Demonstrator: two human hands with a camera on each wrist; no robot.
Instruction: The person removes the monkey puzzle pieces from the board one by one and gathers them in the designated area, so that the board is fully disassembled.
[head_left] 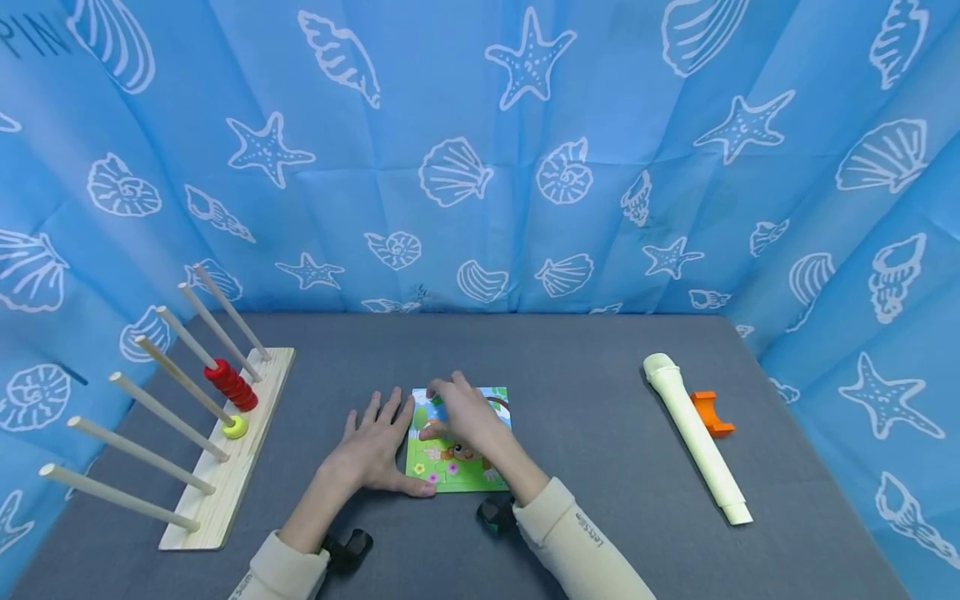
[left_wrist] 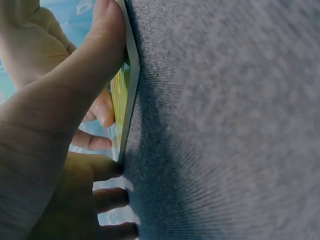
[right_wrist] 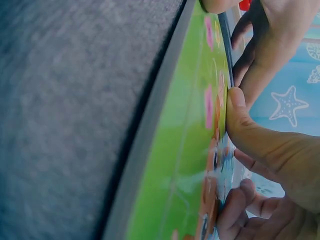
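Picture board [head_left: 467, 477] lay right of peg rack [head_left: 234, 467]

The left hand [head_left: 371, 454] lay spread and released, thumb against the board's near-left corner. The right hand [head_left: 471, 421] touched its face; whether it pinched anything, I could not tell.

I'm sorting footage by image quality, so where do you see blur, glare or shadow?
Right wrist: grey cloth blurred, pale glare on the glossy picture board; left wrist: left hand partly shaded, dark shadow on the grey cloth beside the picture board; head: fairly even light, mostly crisp, a thin shadow along the cream microphone.
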